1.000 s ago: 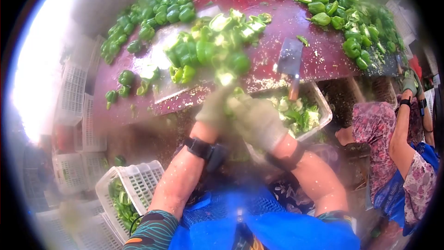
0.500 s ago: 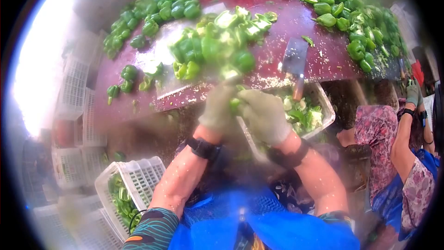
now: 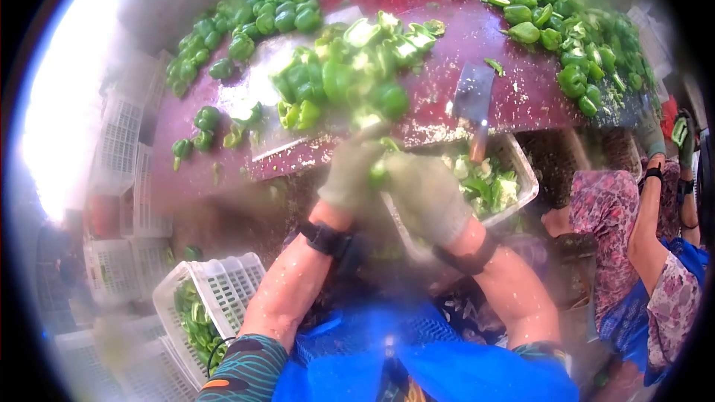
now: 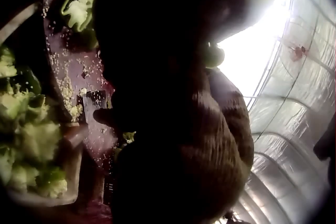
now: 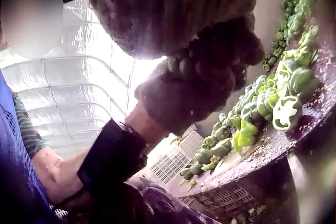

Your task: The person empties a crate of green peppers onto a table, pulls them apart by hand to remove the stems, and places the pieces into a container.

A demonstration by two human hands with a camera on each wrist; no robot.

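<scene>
— And the surfaces, starting up top?
— Dark red table (image 3: 514, 78), smooth and glossy, speckled with pale seeds. Across its upper left, rounded, waxy peppers (image 3: 287, 15); at upper centre, cut peppers (image 3: 335, 82), with pale, ragged insides showing. Right of those, a cleaver (image 3: 474, 93): flat, rectangular blade, wood-brown handle jutting over a scrap tray (image 3: 530, 184).
— Anything at lower left?
— A white lattice crate (image 3: 232, 283), tilted, with green pieces inside.
— Now the hands. Open or closed?
— Closed, both, in coarse, pale knit gloves. Left hand (image 3: 350, 171): curled fingers, gripping a green pepper (image 3: 378, 172) from the left. Right hand (image 3: 426, 195): closed on the same pepper from the right, exact fingertip placement too blurred to tell.
— Where, exactly?
— Between both gloves, near the middle of the frame, just below the near table edge. Mostly covered; whole or cut, impossible to tell.
</scene>
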